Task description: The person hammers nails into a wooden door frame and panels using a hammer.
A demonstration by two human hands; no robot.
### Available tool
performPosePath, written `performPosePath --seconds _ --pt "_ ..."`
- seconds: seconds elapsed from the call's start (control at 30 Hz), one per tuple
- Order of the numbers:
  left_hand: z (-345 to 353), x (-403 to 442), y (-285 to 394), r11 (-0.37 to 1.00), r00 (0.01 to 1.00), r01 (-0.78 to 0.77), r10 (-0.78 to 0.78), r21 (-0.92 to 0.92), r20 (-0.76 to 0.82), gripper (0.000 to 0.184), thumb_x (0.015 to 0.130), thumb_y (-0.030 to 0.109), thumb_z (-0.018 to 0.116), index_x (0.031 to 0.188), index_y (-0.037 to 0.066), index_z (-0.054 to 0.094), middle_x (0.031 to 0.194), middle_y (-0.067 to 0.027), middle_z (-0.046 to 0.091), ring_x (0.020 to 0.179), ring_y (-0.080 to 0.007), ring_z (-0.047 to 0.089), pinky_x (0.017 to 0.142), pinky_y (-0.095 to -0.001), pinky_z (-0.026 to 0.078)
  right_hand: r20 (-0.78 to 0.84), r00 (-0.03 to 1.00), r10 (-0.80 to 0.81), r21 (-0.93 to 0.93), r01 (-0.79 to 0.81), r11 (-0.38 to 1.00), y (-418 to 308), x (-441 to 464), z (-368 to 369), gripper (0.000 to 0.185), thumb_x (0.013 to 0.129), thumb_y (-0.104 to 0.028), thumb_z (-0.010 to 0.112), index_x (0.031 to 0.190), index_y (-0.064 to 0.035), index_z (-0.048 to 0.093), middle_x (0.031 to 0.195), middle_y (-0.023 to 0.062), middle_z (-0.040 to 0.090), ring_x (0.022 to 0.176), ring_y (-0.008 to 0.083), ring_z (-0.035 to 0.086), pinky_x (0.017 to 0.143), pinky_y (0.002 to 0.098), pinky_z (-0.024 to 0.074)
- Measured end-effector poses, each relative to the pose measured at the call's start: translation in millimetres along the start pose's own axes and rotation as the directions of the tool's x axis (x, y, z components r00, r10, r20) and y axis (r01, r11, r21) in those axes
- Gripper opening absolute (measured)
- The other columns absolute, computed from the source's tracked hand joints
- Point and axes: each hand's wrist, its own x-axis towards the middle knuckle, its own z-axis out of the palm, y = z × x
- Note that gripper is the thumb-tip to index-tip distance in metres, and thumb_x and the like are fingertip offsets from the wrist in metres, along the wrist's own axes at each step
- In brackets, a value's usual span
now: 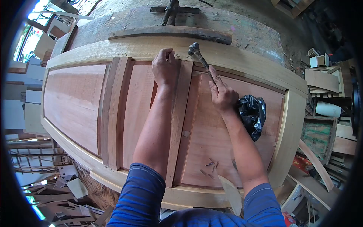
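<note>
My right hand (224, 94) grips a hammer (203, 61) by its handle, the head raised toward the far rail. My left hand (165, 68) is closed over that rail near the top of a cross strip, fingertips pressed together; whatever they pinch is too small to make out. Under both arms lies a wooden panelled door (242, 56) with a pale frame and reddish panels. A crumpled black plastic bag (252, 115) rests on the right panel, beside my right wrist. Several small thin pieces resembling nails (212, 165) are scattered on the same panel, nearer my body.
Beyond the door, a long wooden bar (170, 33) lies on the worn work table (245, 28), with a dark metal clamp (172, 11) behind it. Stacked boards (34, 113) stand at left. A green-stained wooden tray (319, 136) and offcuts crowd the right.
</note>
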Motion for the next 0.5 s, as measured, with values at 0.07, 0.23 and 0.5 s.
performPosePath --seconds 0.07,0.23,0.5 --pt "-0.3 -0.1 1.4 0.999 1.0 -0.024 0.024 0.03 0.002 0.017 0.105 0.019 0.074 0.115 0.008 0.081 0.105 -0.013 0.084 0.1 -0.0323 0.08 0.09 -0.0444 0.06 0.005 1.0 0.005 -0.004 -0.005 1.0 0.5 -0.4 -0.8 0.059 0.11 -0.033 0.068 0.167 -0.0357 0.054 0.087 0.015 0.08 0.07 0.0374 0.077 0.059 0.0516 0.0596" --pt "-0.4 -0.5 4.2 0.998 1.0 -0.021 0.021 0.062 0.001 0.016 0.103 0.017 0.074 0.115 0.008 0.08 0.107 -0.0135 0.083 0.103 -0.0345 0.079 0.092 -0.0461 0.059 0.001 1.0 0.001 -0.011 -0.001 1.0 1.6 -0.5 1.5 0.058 0.11 -0.034 0.067 0.167 -0.0358 0.053 0.087 0.0149 0.08 0.071 0.0376 0.077 0.06 0.0518 0.0603" --pt "0.9 -0.5 2.5 0.998 1.0 -0.025 0.025 0.061 0.006 0.017 0.103 0.02 0.072 0.116 0.011 0.078 0.106 -0.0106 0.082 0.104 -0.0355 0.076 0.095 -0.0475 0.057 0.001 1.0 -0.004 -0.007 0.004 1.0 1.6 -0.4 0.6 0.058 0.11 -0.033 0.067 0.167 -0.0359 0.054 0.091 0.0152 0.081 0.073 0.0374 0.078 0.06 0.0512 0.06"
